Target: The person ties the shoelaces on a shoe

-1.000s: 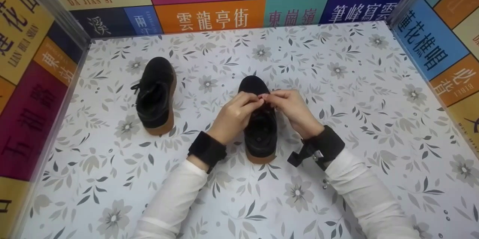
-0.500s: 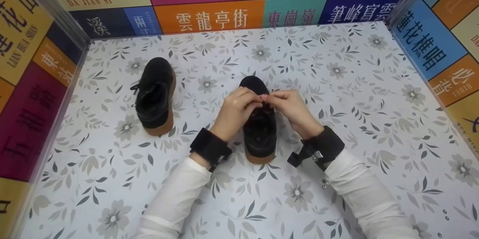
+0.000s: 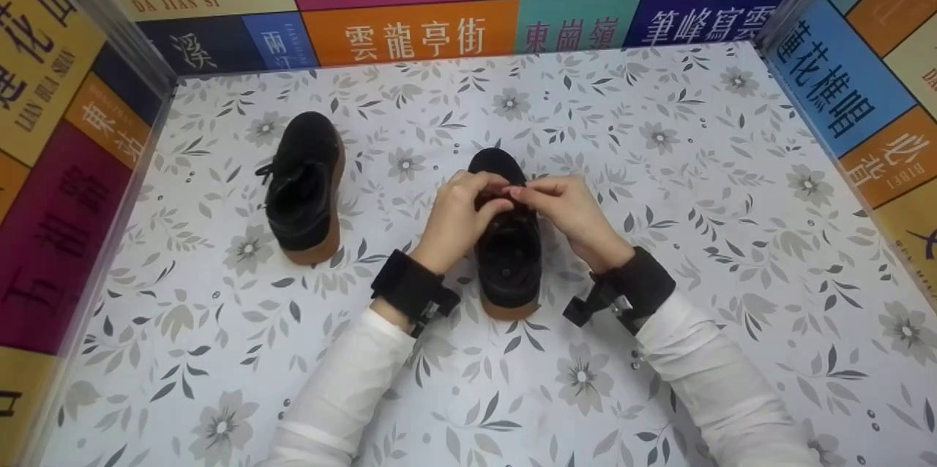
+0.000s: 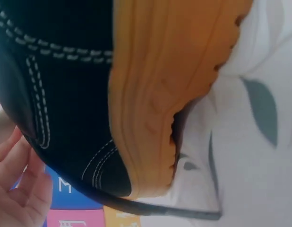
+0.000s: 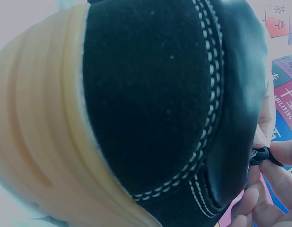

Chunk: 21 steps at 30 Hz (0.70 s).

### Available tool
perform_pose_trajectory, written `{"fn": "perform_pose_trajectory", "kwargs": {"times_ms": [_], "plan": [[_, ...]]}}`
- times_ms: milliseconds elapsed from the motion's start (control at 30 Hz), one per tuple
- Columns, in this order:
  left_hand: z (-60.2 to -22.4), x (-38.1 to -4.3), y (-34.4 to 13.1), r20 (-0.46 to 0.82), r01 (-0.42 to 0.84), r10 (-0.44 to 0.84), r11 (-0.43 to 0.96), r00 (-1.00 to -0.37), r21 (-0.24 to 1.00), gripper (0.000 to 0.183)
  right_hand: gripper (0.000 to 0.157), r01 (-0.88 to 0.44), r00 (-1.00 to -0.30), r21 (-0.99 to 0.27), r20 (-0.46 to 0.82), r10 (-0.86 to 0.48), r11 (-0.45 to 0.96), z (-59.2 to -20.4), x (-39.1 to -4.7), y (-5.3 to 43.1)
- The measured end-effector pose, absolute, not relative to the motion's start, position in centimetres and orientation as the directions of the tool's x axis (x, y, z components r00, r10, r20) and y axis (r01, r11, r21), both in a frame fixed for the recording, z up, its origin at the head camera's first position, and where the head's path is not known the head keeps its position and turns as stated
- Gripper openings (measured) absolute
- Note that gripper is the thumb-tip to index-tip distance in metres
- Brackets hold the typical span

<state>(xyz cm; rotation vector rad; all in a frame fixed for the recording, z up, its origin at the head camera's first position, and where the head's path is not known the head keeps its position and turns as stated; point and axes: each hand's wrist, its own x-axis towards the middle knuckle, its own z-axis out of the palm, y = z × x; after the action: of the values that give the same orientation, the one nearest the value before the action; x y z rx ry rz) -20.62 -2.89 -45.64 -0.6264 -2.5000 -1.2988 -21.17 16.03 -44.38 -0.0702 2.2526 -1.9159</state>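
Observation:
A black shoe [image 3: 509,262] with a tan sole [image 4: 146,104] and pale stitching stands upright, toe away from me. My right hand [image 3: 575,214] pinches its black shoelace [image 5: 260,155] between thumb and finger, over the front of the shoe. From the left, my left hand [image 3: 454,214] reaches over the same spot. Its bent fingers and its thumb stand apart, fingertips close to the right hand's; the hands partly hide the lacing. In the left wrist view, fingers [image 4: 23,184] show beyond the shoe's side.
A second black shoe [image 3: 304,185] with tied laces and a tan sole stands to the left, toe away. White floral sheeting [image 3: 659,159] covers the surface. Panels with coloured lettering [image 3: 410,35] border it at the back and both sides.
The left hand has shifted slightly right and forward, and its thumb has parted from its fingers after being closed together. The right hand and both shoes stay almost where they were.

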Motion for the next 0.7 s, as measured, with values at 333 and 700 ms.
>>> {"fn": "perform_pose_trajectory", "kwargs": {"times_ms": [333,700], "plan": [[-46.1,-21.1,-3.2,0.267,0.335,0.214,0.416,-0.940,0.846,0.022,0.017,0.053,-0.979,-0.986,-0.083,-0.188,0.160,-44.5,-21.2,16.1],[-46.8,-21.4,-3.1,0.281,0.334,0.192,0.360,-0.940,0.871,0.022,0.021,0.055,-0.978,-0.987,-0.084,-0.190,0.149,-44.5,-21.1,16.1]]}}
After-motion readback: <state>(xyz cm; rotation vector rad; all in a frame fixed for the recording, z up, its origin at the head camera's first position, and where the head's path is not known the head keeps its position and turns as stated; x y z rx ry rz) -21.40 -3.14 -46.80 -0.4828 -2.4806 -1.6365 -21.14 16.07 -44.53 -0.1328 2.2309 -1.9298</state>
